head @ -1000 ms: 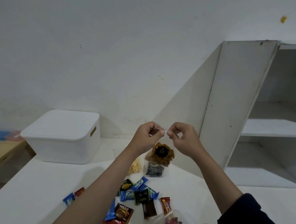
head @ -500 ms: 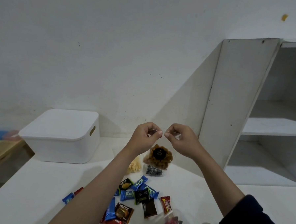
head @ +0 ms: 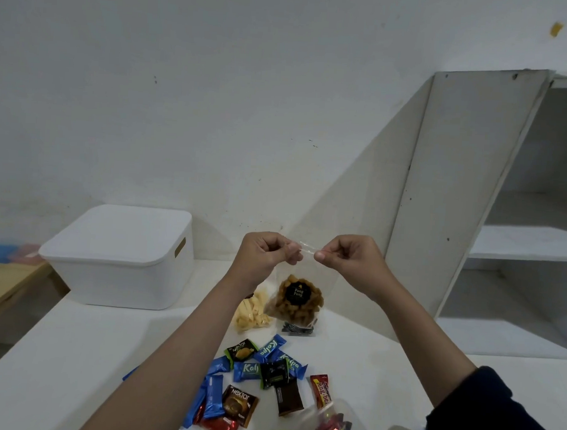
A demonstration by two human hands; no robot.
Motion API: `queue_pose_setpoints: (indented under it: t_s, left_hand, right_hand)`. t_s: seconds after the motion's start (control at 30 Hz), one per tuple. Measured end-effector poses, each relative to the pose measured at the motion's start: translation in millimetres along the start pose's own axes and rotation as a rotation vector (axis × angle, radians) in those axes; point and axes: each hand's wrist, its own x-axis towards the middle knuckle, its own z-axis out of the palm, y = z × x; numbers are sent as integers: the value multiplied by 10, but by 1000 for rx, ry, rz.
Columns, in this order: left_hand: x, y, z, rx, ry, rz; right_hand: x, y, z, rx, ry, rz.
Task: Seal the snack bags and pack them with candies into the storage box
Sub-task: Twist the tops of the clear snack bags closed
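White lidded box (head: 119,255) sits far left on the bench (head: 54,367), lid on, slot handle on its right side. Left hand (head: 267,256) is raised above the bench, fingers pinched on the top edge of a clear snack bag (head: 295,301). Right hand (head: 348,259) pinches the same top edge just beside it, a short strip of plastic stretched between the two. Bag hangs below the hands, brown snacks inside, round black label on front, bottom near or touching a dark packet (head: 297,329) on the bench; cannot tell which. Yellow snack bag (head: 250,315) lies just left of it, partly behind the left forearm. Candies (head: 260,378) scattered on the near bench between the forearms: blue, green, black, red wrappers. Clear container (head: 333,428) with more candies at near edge, right of the pile. White shelf unit (head: 474,192) stands far right.
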Motion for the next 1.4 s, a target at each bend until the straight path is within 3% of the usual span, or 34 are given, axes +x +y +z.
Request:
queue_pose_setpoints:
  t_s: [0.13, 0.57, 0.83, 1.03, 1.27, 1.4]
  left_hand:
    - [5, 5, -10, -30, 69, 8]
    - [12, -29, -38, -72, 44, -102]
    - [-47, -101, 7, -46, -82, -220]
    - [-16, -115, 36, -85, -60, -149]
    - [4, -129, 43, -103, -70, -210]
    - [4, -145, 19, -85, -104, -260]
  right_hand:
    - [-27, -22, 8, 67, -103, -3]
    - [10, 56, 46, -55, 150, 25]
    - [-30, 89, 56, 130, 52, 3]
    - [-80, 115, -44, 292, -72, 11]
    - [-55, 126, -22, 218, 97, 82]
    - [-56, 131, -62, 181, 101, 77]
